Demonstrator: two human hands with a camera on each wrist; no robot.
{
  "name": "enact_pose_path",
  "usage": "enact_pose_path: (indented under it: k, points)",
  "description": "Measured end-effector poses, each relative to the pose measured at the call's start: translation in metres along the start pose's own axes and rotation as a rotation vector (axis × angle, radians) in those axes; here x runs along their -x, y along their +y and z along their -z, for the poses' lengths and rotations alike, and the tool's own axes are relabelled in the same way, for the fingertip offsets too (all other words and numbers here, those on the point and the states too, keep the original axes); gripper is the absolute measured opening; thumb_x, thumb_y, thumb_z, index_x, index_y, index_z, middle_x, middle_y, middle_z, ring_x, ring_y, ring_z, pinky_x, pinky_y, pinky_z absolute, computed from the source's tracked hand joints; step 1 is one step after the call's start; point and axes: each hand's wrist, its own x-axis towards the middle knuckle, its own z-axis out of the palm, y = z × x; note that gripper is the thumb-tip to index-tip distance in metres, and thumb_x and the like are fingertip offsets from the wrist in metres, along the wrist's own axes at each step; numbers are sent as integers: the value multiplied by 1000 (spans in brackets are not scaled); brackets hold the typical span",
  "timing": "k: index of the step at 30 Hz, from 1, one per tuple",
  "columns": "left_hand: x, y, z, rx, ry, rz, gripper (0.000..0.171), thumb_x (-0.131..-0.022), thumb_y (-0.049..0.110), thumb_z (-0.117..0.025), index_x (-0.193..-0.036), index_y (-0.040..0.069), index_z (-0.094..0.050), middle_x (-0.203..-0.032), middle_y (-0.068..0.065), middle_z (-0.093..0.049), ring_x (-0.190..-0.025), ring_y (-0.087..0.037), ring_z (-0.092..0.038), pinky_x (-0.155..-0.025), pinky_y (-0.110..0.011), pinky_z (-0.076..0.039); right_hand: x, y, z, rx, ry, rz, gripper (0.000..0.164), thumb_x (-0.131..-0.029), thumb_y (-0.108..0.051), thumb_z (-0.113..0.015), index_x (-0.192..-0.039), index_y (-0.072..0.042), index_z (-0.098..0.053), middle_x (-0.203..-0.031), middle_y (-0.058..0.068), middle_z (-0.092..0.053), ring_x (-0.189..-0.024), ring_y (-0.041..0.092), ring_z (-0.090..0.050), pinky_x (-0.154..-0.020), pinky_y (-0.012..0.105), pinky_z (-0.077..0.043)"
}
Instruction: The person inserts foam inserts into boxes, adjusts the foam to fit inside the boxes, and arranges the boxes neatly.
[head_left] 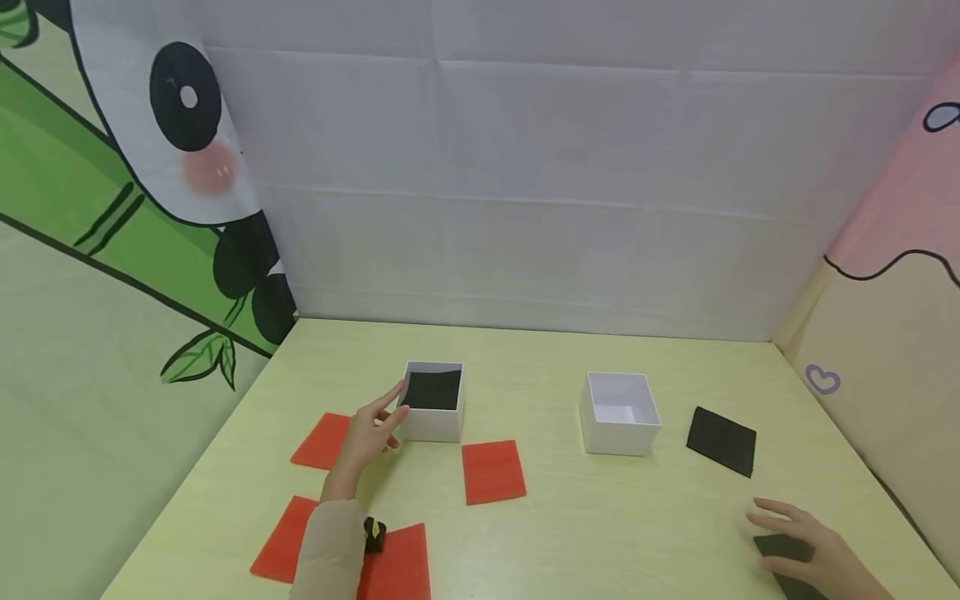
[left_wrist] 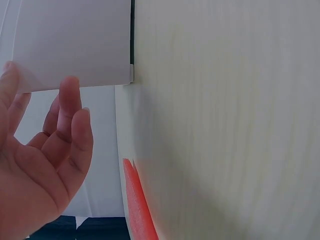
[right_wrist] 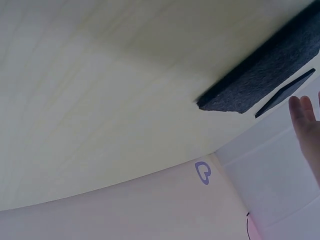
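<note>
My left hand [head_left: 371, 429] is at the left side of a white square box [head_left: 431, 427], its fingertips at the rim and near corner. A black square sheet [head_left: 432, 390] lies inside that box. The left wrist view shows the loosely bent fingers of the left hand [left_wrist: 42, 165] against the box wall [left_wrist: 75, 45], with nothing pinched. Over a black square [head_left: 780, 547] at the lower right hovers my right hand [head_left: 821, 550], fingers apart and relaxed. In the right wrist view a thick, felt-like black square [right_wrist: 270, 70] lies near the fingers; the hand is mostly cut off.
A second white box [head_left: 621, 437], without contents, stands right of centre. Beside it lies another black square [head_left: 722, 442]. Several red squares lie on the left and middle of the table, one [head_left: 495, 472] in front of the left box. A white cloth backdrop [head_left: 525, 167] rises behind.
</note>
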Motion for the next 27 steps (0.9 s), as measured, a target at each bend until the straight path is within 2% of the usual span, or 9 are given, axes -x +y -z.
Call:
enact_pose_path:
  k: [4, 8, 12, 17, 22, 24, 25, 27]
  points:
    - [1, -1, 0, 3, -1, 0, 56, -85, 36, -58, -137, 26, -38, -82, -13, -50, -56, -29, -58, -50, -27, -42, 5, 8, 6, 42, -26, 3, 60, -50, -5, -82, -107, -10, -64, -123, -23, -42, -111, -15, -30, -78, 2, -24]
    - [1, 0, 0, 5, 5, -5, 57, -85, 36, -58, -137, 24, -38, -82, -13, -50, -55, -28, -58, -50, -27, -42, 11, 18, 12, 78, -95, 3, 63, -52, -8, -81, -111, -14, -62, -125, -30, -34, -110, -20, -24, -69, 8, -32]
    - [2, 2, 1, -2, 10, -12, 56, -86, 35, -58, -137, 23, -38, -83, -14, -51, -55, -29, -58, -50, -27, -42, 14, 25, 16, 86, -173, -12, 64, -55, -12, -80, -116, -21, -60, -124, -34, -29, -108, -23, -17, -63, 15, -37]
    - [2, 3, 1, -13, 10, -5, 56, -86, 35, -58, -137, 24, -38, -83, -14, -51, -56, -28, -58, -50, -26, -43, 19, 31, 20, 66, -231, -47, 62, -57, -16, -79, -115, -28, -61, -121, -36, -28, -104, -25, -14, -62, 17, -39]
    - [2, 3, 1, -8, 7, -8, 57, -86, 35, -58, -137, 23, -38, -83, -13, -50, -56, -29, -58, -50, -26, -42, 23, 35, 24, 59, -254, -113, 55, -59, -17, -79, -110, -29, -63, -116, -38, -29, -100, -25, -18, -61, 21, -43]
    - [2, 3, 1, -7, 5, -8, 57, -86, 35, -58, -138, 24, -37, -83, -13, -50, -56, -29, -58, -50, -26, -42, 24, 35, 25, 76, -264, -150, 53, -60, -19, -79, -109, -30, -63, -114, -39, -28, -97, -24, -22, -61, 31, -46]
    - [2, 3, 2, -7, 5, -7, 57, -86, 36, -58, -137, 24, -37, -83, -12, -50, -56, -29, -58, -50, -26, -41, 24, 35, 26, 88, -260, -163, 51, -59, -20, -79, -108, -28, -64, -114, -37, -29, -97, -21, -26, -63, 34, -46]
    - [2, 2, 2, -8, 1, -7, 57, -86, 36, -58, -138, 24, -37, -83, -12, -50, -56, -29, -58, -50, -26, -42, 23, 32, 27, 101, -303, -234, 48, -61, -20, -78, -107, -24, -64, -118, -21, -41, -104, -3, -42, -65, 46, -45]
